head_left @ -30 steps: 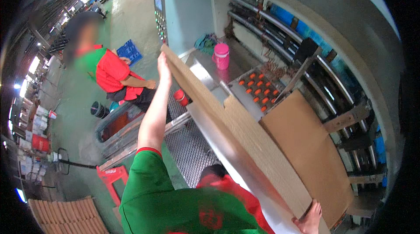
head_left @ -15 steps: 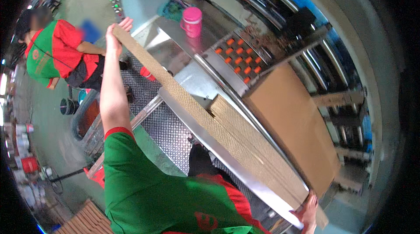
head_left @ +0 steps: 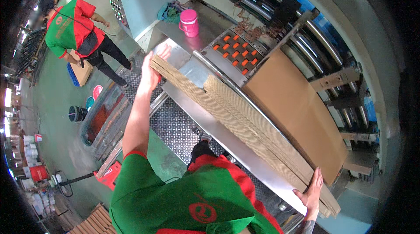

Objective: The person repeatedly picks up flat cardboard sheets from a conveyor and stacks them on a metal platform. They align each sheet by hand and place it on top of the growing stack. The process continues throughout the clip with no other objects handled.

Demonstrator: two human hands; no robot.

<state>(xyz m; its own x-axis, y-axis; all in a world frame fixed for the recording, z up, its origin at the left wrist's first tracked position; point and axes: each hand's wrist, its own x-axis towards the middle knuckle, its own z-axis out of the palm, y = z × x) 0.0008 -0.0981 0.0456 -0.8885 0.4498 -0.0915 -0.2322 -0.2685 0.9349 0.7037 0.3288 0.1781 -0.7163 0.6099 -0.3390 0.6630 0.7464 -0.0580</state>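
Note:
A long stack of corrugated cardboard sheets point(head_left: 227, 120), edges up toward me, lies slantwise along a metal feed table point(head_left: 210, 132). My left hand point(head_left: 153, 73) presses its palm against the far left end of the stack, fingers stretched out. At the near right end, my right hand point(head_left: 311, 192) lies against the stack with fingers straight and thumb apart. A second corrugated stack point(head_left: 227, 94) sits alongside, on the machine side. Beyond a steel bar point(head_left: 227, 76), a flat brown cardboard sheet point(head_left: 293, 107) rests at the machine's rollers.
A pink jug point(head_left: 189, 24) and a crumpled cloth point(head_left: 171, 11) sit on the machine's ledge, near a panel of orange rollers point(head_left: 236, 52). A control panel point(head_left: 114, 0) stands far left. A co-worker point(head_left: 74, 28) is on the floor beyond. Below is a tread-plate step point(head_left: 173, 118).
My left hand and the far end of the stack have come nearer and to the right. My right hand's fingers have straightened. The co-worker has moved farther off and stands upright.

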